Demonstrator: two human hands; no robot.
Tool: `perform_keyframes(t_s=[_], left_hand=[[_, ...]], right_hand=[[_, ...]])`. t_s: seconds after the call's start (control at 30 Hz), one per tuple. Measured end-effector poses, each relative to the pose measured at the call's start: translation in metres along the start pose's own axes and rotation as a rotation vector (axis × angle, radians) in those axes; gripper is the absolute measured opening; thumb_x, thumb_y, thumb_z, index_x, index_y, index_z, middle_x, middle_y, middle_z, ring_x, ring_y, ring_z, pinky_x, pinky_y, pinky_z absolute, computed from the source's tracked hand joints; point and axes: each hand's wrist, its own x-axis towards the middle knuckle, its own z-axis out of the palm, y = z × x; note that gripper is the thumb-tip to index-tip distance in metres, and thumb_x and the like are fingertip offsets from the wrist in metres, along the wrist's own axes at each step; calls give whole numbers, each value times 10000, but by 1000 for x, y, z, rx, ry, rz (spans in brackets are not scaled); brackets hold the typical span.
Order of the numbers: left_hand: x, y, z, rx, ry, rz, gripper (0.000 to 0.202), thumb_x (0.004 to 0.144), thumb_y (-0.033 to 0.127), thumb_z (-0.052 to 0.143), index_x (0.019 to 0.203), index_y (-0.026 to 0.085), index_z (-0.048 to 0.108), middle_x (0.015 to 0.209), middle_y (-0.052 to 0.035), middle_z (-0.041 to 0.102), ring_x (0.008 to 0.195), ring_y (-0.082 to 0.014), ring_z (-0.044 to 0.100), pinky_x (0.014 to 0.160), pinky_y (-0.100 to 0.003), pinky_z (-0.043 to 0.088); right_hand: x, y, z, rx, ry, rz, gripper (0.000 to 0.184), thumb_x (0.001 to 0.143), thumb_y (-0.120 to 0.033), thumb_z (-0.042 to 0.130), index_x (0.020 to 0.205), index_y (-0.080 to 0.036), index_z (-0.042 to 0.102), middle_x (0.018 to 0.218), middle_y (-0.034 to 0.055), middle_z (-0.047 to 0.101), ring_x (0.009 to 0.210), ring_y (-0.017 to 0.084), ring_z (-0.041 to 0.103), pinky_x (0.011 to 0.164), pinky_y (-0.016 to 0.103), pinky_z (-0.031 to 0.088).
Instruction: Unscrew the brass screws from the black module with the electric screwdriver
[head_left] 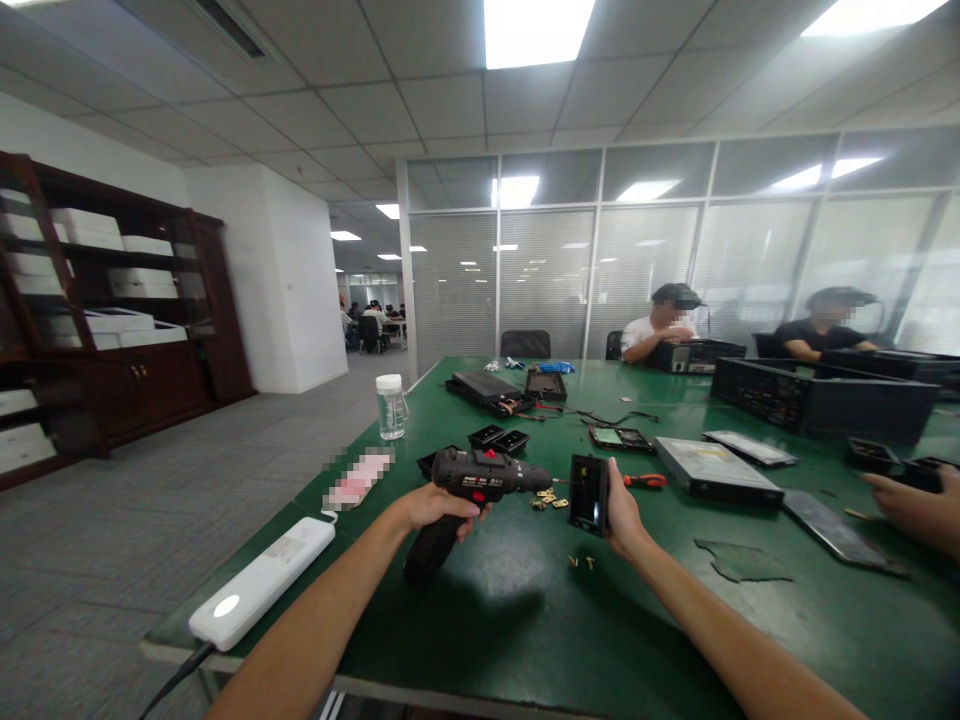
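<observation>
My left hand (435, 505) is wrapped round the grip of a black cordless screwdriver (480, 478), whose bit points right. My right hand (621, 510) holds a small black rectangular part (589, 494) upright on the green table (525, 620), its edge facing the bit. The bit tip is almost touching the part. Several small brass screws (547, 498) lie between the two hands, and a couple more (581, 562) sit nearer to me.
A white power strip (259, 582) lies at the table's near left corner. Beyond are a clear plastic bottle (390, 405), an orange-handled screwdriver (645, 480), a disc drive (716, 470), black computer cases (817, 400) and loose parts. Two people sit at the far side; another person's hand (911, 505) is at the right.
</observation>
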Motion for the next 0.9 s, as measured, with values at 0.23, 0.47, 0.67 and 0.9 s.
perform_keyframes(t_s=[0.23, 0.47, 0.67, 0.9], left_hand=[[0, 1, 2, 5, 15, -5, 331, 654, 257, 601, 917, 68, 534, 822, -84, 509, 530, -86, 475, 519, -248, 415], [0, 1, 1, 19, 13, -2, 339, 649, 267, 610, 912, 67, 536, 803, -80, 515, 531, -87, 477, 520, -245, 413], [0, 0, 1, 16, 15, -6, 334, 647, 262, 607, 911, 71, 535, 815, -80, 515, 532, -88, 478, 524, -253, 419], [0, 1, 1, 9, 20, -28, 364, 637, 274, 623, 928, 77, 529, 825, -80, 514, 536, -87, 482, 523, -249, 419]], right_hand=[[0, 0, -1, -28, 20, -10, 452, 640, -595, 474, 757, -168, 564, 526, 17, 592, 470, 184, 568, 465, 324, 478], [2, 1, -2, -12, 19, 6, 468, 621, -605, 487, 755, -164, 571, 524, 26, 595, 476, 189, 573, 476, 325, 482], [2, 1, -3, -12, 1, -5, 470, 627, -600, 485, 769, -160, 571, 537, 21, 598, 471, 181, 569, 475, 320, 478], [1, 1, -1, -6, -9, -3, 461, 639, -592, 478, 778, -162, 565, 534, 19, 595, 480, 183, 569, 486, 327, 478]])
